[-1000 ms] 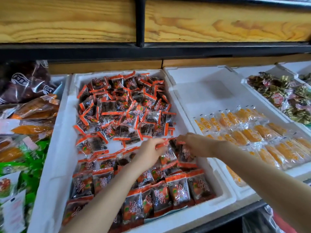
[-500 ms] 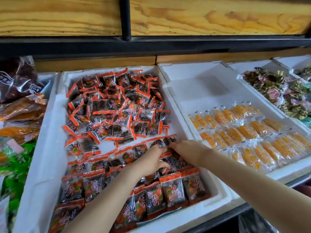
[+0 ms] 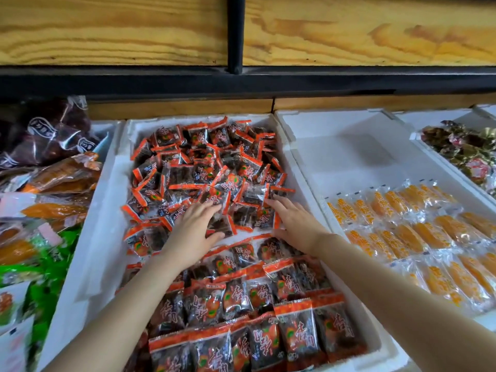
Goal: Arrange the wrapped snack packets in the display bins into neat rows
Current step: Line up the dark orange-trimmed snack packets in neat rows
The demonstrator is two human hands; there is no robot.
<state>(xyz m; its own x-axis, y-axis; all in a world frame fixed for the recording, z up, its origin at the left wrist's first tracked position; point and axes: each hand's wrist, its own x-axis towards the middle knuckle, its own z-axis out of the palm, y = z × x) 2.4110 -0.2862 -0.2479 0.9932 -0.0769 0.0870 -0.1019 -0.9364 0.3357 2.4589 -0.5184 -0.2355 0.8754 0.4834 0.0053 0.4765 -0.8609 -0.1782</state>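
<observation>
As I look down through the head camera, the snack packets [image 3: 212,170] fill the white foam bin [image 3: 94,237] in front of me. They are small clear wrappers with orange-red sealed ends, dark pieces inside, and red-and-white lettering beside a round orange mark. In the far half of the bin they lie in a jumbled heap, tilted and overlapping every way. In the near half they lie flat in overlapping rows, their orange bands running left to right. My left hand [image 3: 193,232] rests flat on the near edge of the heap, fingers straight, pinching nothing. My right hand [image 3: 294,224] is just to its right, also flat and spread, with its fingertips on loose packets. To the right, a second foam bin [image 3: 349,157] holds yellow packets [image 3: 402,210] laid in rows.
</observation>
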